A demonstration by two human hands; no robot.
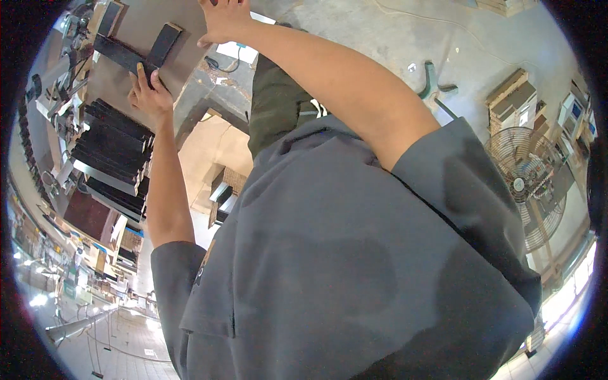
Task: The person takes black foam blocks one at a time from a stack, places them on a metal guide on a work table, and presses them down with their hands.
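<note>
While we are looking steeply down our own grey shirt [354, 253], both of our bare arms are reaching forward to a workbench [145, 25] near the top left of the view. Our left hand [149, 95] is resting at the bench's near edge, its thumb and fingers pinching the end of a dark flat bar [123, 56] that is lying across the bench top. A second dark bar [163, 43] is crossing it at an angle, touching it where the two meet. Our right hand [223, 22] is pressing flat and open on the bench surface just right of those bars, fingers spread, holding nothing; its fingertips are running past the top edge of the view.

Below the bench's left corner, a stack of dark rectangular bars [114, 152] is sitting, their pale cut ends facing us. Small boxes and packages [130, 244], brown with a blue strip, are lying lower left, too blurred for us to tell more. On the concrete floor [380, 31] at right, a round metal fan [525, 183] is standing, with stacked wooden crates [513, 95] just behind it.
</note>
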